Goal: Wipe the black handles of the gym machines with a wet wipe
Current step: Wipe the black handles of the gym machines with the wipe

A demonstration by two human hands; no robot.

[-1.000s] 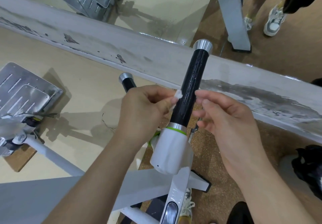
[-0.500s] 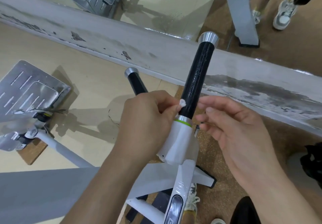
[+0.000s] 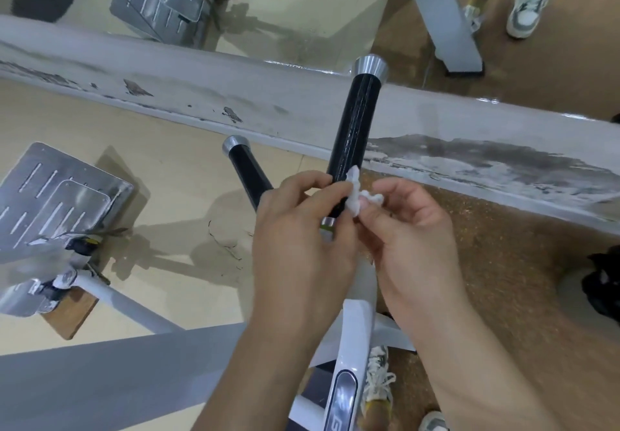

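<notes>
Our left hand (image 3: 302,229) and right hand (image 3: 412,229) both pinch the wet wipe (image 3: 355,195) at the black handle (image 3: 355,121)'s base, shaft rising away, left nearer.

The left hand (image 3: 302,239) and right hand (image 3: 412,236) are seen bare, as are both forearms. A white laced sneaker (image 3: 379,383) with grey panels and yellow trim is worn.
</notes>
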